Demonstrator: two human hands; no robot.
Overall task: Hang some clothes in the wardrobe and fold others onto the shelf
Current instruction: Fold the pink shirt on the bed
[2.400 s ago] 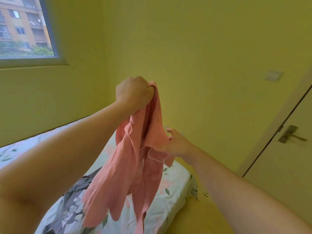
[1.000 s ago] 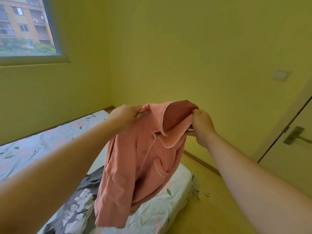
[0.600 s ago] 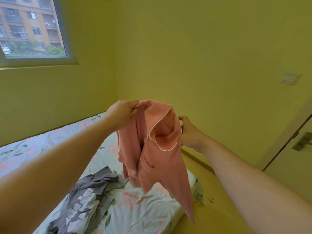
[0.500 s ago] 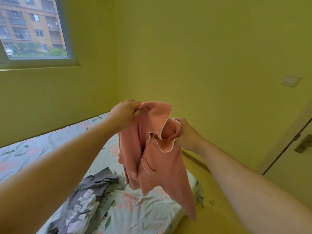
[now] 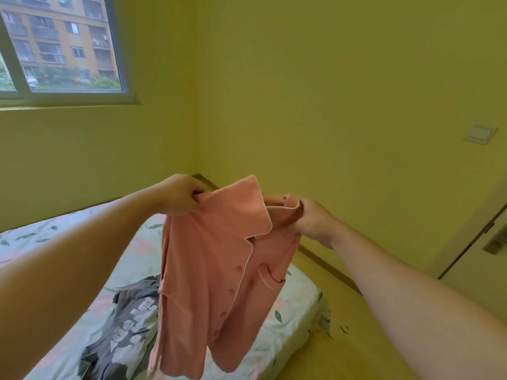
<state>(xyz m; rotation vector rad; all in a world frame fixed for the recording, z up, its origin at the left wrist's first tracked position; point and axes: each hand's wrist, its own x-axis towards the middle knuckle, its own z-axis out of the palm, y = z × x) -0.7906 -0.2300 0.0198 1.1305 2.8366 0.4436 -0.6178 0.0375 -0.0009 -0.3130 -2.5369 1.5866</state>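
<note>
I hold a pink shirt (image 5: 219,259) up in the air over the bed (image 5: 290,319). My left hand (image 5: 179,197) has a tight grip on one shoulder of the shirt. My right hand (image 5: 312,222) has a tight grip on the other side, next to the collar. The shirt hangs down between my hands. It has buttons down the front, a small pocket and thin white edges.

The shirt hides part of the bed. A gray top with white letters (image 5: 123,327) lies on the bed, below the shirt and a bit to the left. The bed sheet is pale with leaves and flowers on it.

The walls are yellow. A window (image 5: 63,48) is up on the left. A light switch (image 5: 480,133) is on the wall to the right. A door with a handle (image 5: 495,244) is at the far right. The floor (image 5: 356,344) beside the bed is yellow too.
</note>
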